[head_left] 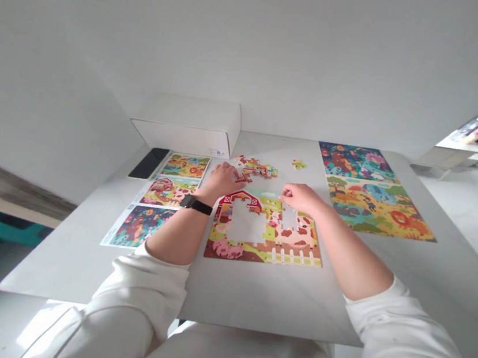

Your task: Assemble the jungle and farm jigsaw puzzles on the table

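A farm jigsaw puzzle [264, 237] with a red barn lies on the white table [276, 300] in front of me, with gaps in its middle. My left hand [221, 180], a black watch on its wrist, rests with curled fingers at the puzzle's upper left corner, touching a pile of loose pieces [256, 168]. My right hand [300, 197] is closed in a pinch at the puzzle's top edge; what it holds is too small to make out. A single loose piece [298, 164] lies farther back.
Two finished puzzles [368, 189] lie joined at the right. A picture sheet with three scenes [158, 198] lies at the left, with a black phone [149, 163] beside it. A white box [189, 122] stands at the back against the wall.
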A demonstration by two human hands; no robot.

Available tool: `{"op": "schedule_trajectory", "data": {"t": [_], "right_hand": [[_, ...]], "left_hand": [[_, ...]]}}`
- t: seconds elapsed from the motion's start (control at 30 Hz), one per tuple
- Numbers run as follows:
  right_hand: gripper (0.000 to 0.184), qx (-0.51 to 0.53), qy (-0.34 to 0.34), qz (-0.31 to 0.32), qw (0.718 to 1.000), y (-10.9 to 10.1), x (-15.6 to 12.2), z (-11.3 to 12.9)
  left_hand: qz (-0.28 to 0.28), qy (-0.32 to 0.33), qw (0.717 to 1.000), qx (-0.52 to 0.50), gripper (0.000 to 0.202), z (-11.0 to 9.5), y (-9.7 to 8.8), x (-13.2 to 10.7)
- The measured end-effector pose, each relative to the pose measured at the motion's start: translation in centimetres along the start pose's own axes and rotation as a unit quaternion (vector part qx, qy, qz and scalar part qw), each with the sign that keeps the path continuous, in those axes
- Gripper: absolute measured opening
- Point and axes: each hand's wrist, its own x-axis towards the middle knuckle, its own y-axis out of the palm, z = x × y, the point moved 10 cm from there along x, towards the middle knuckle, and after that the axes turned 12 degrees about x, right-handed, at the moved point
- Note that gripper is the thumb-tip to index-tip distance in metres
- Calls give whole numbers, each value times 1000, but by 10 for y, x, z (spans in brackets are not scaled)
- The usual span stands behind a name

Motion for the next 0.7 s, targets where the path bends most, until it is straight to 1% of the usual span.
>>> {"op": "schedule_trajectory", "data": {"t": [0.13, 0.2, 0.27, 0.3, 0.37, 0.43, 0.5, 0.57, 0.63, 0.7], "right_hand": [[20, -2, -4, 0, 1000, 0, 1, -1], [19, -2, -5, -1, 1000, 0, 2, -2], [18, 7, -11, -7, 1000, -1, 2, 0], [18, 16, -17, -15, 1000, -3, 2, 2], [19, 49, -38, -39, 997, -9, 0, 10], [23, 125, -57, -48, 989, -12, -3, 18], [31, 245, -65, -25, 967, -8, -5, 26], [37, 361, -63, 11, 930, -1, -7, 32], [39, 426, -55, 26, 903, 3, -7, 36], [41, 453, -53, 17, 890, 3, -7, 35]], "left_hand": [[-24, 19, 999, -17, 35, 1, -16, -1], [-37, 23, 999, -25, 34, 2, -28, -1], [-49, 45, 997, -36, 32, -3, -43, -2], [-56, 66, 995, -44, 30, -9, -51, -3], [-69, 127, 987, -64, 27, -28, -68, -10], [-74, 193, 975, -78, 26, -51, -84, -20], [-73, 237, 966, -79, 25, -73, -95, -31], [-78, 266, 958, -76, 25, -91, -103, -41], [-91, 285, 951, -77, 25, -103, -109, -48], [-105, 299, 945, -85, 26, -110, -111, -52]]}}
